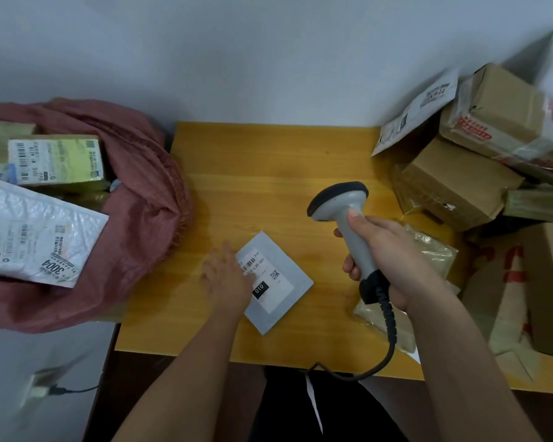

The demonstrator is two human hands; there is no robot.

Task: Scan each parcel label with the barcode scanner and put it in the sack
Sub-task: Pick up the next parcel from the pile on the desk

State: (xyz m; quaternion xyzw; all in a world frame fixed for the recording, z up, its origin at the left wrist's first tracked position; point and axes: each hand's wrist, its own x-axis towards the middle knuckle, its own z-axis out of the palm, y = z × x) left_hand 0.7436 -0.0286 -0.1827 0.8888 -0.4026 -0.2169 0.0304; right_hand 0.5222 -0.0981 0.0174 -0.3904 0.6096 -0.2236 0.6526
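1. Counter: yellow wood-grain top against a pale wall. Single head view, looking down.
2. Parcel in work: a small flat grey mailer lies on the counter near its front edge, turned at an angle. Its white label faces up, with a barcode, a QR code and a black tag reading "010".
3. Left hand: lies flat on the mailer's left side, fingers loosely spread and covering part of the label. It holds nothing; slightly blurred.
4. Right hand: closed around the handle of the grey barcode scanner, thumb on top. The scanner head sits above the counter, up and right of the mailer, apart from it. Its black coiled cable runs down over the counter's front edge.
5. Sack: dull red, open, just left of the counter. Inside it show a white bubble mailer marked "3004" and a greenish labelled box.
6. Right end of the counter: a pile of cardboard boxes and a white labelled mailer on top. A clear-wrapped packet lies just beside the right hand.
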